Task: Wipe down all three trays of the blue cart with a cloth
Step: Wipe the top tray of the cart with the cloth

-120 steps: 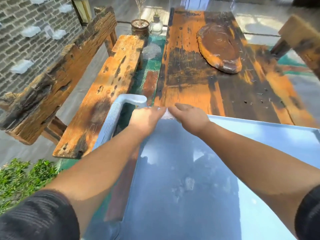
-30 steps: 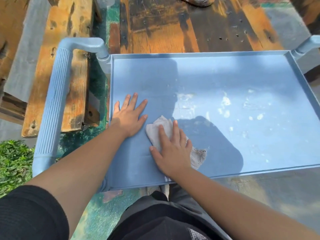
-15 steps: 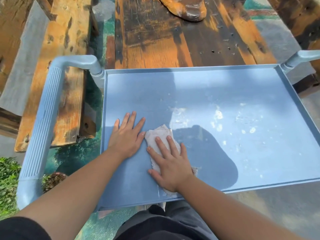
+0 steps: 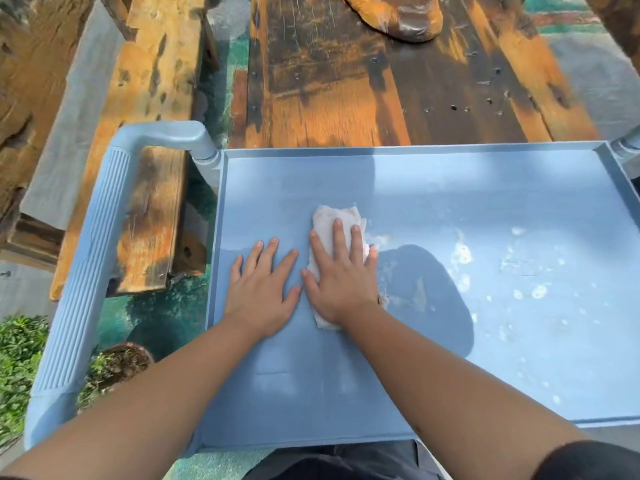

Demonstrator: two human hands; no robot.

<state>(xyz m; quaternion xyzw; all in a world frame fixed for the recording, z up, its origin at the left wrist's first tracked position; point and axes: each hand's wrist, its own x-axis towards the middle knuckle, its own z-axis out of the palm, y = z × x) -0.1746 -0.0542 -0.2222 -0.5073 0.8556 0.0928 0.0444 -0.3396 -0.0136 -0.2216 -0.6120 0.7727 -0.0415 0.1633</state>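
Head view: right hand (image 4: 341, 282), fingers flat, presses cloth (image 4: 334, 220) onto top tray (image 4: 450, 188); left hand (image 4: 261, 289) lies flat beside it; whitish spots (image 4: 464, 252), possibly residue, to the right.

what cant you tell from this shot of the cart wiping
Head view only:
- Two lower trays: hidden beneath the top tray.
- Top tray's right end: cut off by the frame edge.
- Middle of the cloth: covered by the right hand.
- Tray surface under the left hand: covered.

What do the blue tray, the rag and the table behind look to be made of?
Tray: likely moulded plastic, smooth, faint sheen, one-piece raised rim. Rag: soft whitish woven cloth, crumpled, frayed edges. Table: weathered wood planks, visible grain, worn orange and dark patches, nail holes.
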